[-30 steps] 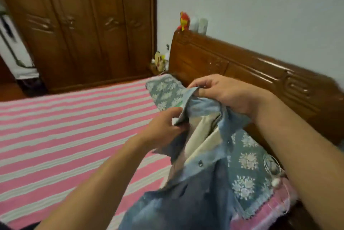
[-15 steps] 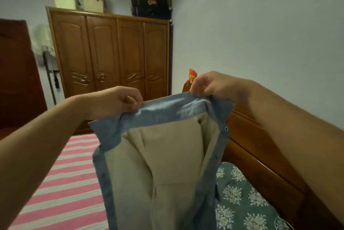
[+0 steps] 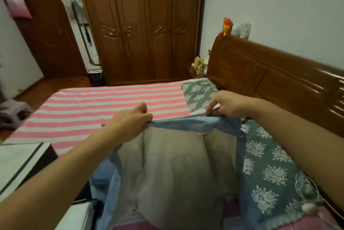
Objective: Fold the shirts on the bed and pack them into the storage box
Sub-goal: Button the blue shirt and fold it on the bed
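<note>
Both hands have dropped from chest height, so the shirt (image 3: 173, 170) that was hanging in the air half a second ago is now coming down flat on the bed (image 3: 104, 106). Left hand (image 3: 130, 119) has its fingers pinched on the left end of the blue collar edge, right hand (image 3: 226, 105) pinches the right end, with one finger sticking out loose. Holding it by the two top corners makes sense to me: it keeps that edge stretched straight so the body lays out without bunching, ready for folding.

Shirt's inside out-ish, beige lining facing up with blue denim round the borders and snaps down the right side. Collar end points away toward the far side of the bed, hem comes back toward the camera, so the long axis runs pretty much straight away from the person. Its right side overlaps the green floral cloth (image 3: 268, 170) by the headboard (image 3: 279, 73). What I'd guess is the storage box (image 3: 20, 162) sits just left of the bed.
</note>
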`<state>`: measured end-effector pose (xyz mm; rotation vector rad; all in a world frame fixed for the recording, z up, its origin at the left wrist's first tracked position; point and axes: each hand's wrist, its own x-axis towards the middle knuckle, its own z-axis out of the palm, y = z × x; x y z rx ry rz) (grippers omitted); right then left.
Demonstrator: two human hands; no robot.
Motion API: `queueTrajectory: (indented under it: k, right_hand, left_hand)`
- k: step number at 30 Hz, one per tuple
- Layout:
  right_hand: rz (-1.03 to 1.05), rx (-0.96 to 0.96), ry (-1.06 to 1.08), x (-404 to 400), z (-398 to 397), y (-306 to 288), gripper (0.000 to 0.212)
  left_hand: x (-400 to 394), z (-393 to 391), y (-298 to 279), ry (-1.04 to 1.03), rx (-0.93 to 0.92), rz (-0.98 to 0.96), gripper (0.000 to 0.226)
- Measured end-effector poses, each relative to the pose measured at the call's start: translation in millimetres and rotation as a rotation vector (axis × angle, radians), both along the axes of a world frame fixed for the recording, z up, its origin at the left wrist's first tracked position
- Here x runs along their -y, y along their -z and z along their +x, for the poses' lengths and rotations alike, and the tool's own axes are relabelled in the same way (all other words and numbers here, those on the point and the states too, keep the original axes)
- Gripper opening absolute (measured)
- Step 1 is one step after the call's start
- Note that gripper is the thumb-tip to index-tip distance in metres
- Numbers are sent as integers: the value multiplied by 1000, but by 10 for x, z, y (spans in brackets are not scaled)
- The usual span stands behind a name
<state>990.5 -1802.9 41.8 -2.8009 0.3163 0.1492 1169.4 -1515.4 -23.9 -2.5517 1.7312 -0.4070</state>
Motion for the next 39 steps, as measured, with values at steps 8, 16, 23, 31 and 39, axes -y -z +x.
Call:
queueTrajectory:
  k: [8,16,23,31,39]
  right_hand:
    - [-2,140,196,-382,-147,1845,16]
    - [26,181,138,-1434,-267,2872,55]
    - [184,253,238,-1334,-30,2851,21]
    - [-140,580,351,-578,-64,1829,9]
    - [-789,648,183,213,354,2,32]
  left_hand:
    - [-171,-217,1089,-272,-139,-375,16]
    - [-185,-480,1140,-158,-321,-281,17]
    - [-532,-357,788,128,-68,-111,23]
    - [-852,111,524,71,193,237,30]
    - [-73,348,-839,-521,-106,-489,13]
